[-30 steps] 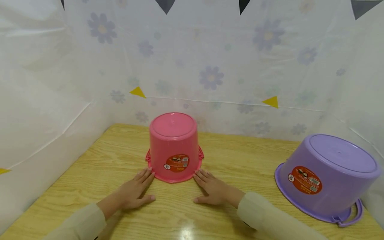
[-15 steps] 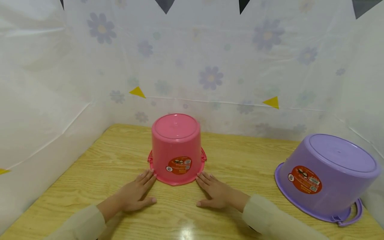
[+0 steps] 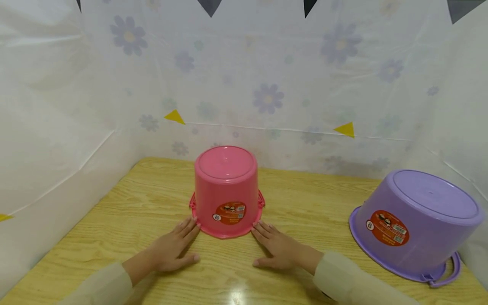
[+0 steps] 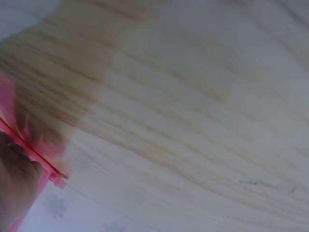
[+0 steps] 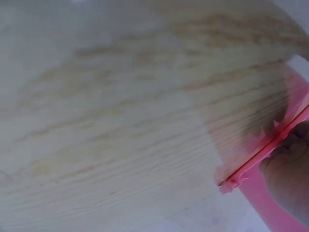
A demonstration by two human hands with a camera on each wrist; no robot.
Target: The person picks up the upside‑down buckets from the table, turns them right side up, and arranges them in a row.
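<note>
A pink plastic bucket (image 3: 225,190) stands upside down on the wooden table (image 3: 301,212), its base up and a round red label facing me. My left hand (image 3: 173,248) lies at its front left, straight fingertips touching the rim. On the front right, my right hand (image 3: 278,250) touches the rim in the same way, fingers extended and thumb spread apart. Each wrist view catches only part of a hand: the left hand (image 4: 17,183) and the right hand (image 5: 289,174) both show right against the pink rim.
An upturned purple bucket (image 3: 415,228) stands at the table's right side, its handle (image 3: 453,271) sticking out toward the front right. White flower-print sheeting (image 3: 267,63) encloses the back and sides. Small yellow flags (image 3: 345,129) hang on a string behind.
The pink bucket has slid slightly toward me and to the right. My right hand has shifted the same way with it, while my left hand has barely moved. The purple bucket stays put.
</note>
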